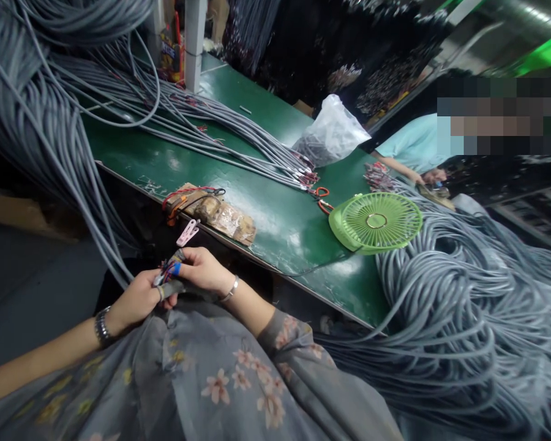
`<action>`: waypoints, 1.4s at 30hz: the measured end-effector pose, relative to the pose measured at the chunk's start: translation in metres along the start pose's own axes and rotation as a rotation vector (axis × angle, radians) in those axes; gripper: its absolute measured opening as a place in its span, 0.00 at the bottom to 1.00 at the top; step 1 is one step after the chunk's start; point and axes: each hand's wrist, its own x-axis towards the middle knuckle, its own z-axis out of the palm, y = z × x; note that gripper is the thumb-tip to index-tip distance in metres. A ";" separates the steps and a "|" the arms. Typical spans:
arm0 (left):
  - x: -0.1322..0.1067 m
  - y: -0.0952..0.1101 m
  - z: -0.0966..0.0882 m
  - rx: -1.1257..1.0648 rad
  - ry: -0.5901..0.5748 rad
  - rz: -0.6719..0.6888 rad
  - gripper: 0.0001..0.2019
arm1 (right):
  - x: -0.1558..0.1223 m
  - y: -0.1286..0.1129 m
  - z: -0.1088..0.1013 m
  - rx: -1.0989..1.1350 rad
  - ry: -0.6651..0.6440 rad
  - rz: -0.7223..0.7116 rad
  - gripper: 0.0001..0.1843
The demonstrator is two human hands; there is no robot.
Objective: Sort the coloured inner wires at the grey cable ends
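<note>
Close to my lap, my left hand [140, 298] is closed around the end of a grey cable, where a short white piece [157, 280] shows at its fingertips. Thin coloured wires [167, 267] fan out from that end. My right hand [204, 269] pinches these wires, with a bright blue bit [176, 269] by its fingers. Grey-green wrapping covers some fingertips of both hands. Just beyond them, a pink clothes peg [187, 233] sits at the table edge beside a tape-covered block [224, 219] with red and black wires on it.
A green table [275, 236] carries a row of grey cables [239, 131], a clear plastic bag [333, 131] and a green fan [375, 222]. Cable bundles hang at the left [41, 104] and heap up at the right [445, 294]. A co-worker in a light blue top [411, 144] handles cable ends across the table.
</note>
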 end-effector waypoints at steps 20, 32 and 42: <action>0.001 -0.004 0.001 -0.148 0.121 0.051 0.17 | -0.009 0.004 0.017 0.149 0.231 -0.016 0.25; 0.004 -0.007 0.005 -0.577 0.223 0.036 0.21 | -0.006 0.014 0.018 0.353 0.212 -0.002 0.25; 0.006 -0.016 0.001 -0.460 0.200 0.014 0.20 | 0.001 0.022 0.015 0.394 0.315 0.075 0.28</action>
